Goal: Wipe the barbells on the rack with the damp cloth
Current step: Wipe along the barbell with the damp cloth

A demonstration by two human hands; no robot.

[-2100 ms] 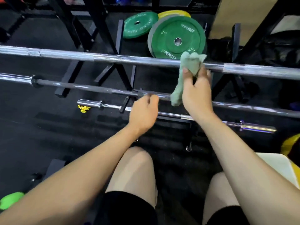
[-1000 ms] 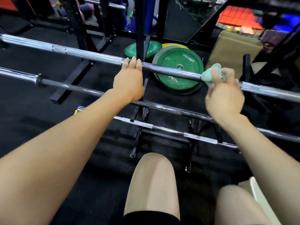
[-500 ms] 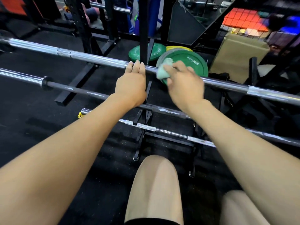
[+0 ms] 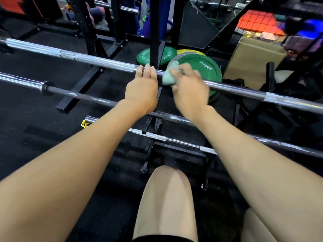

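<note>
Steel of the top barbell (image 4: 104, 62) looks heavy, rigid and slick, lying across the rack. Left hand (image 4: 141, 89) hooks over it, fingers curled, steadying. Right hand (image 4: 189, 88) clutches the soft, limp damp cloth (image 4: 168, 75), pressed around the shaft beside it.

White lettering "HAMMER", partly blurred so possibly misread, on the nearer green weight plate (image 4: 201, 67), faint unreadable lettering on the farther green plate (image 4: 167, 55)

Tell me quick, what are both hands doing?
Left hand: fingers curled over the top barbell, holding it.
Right hand: holding the green cloth against that barbell.
</note>
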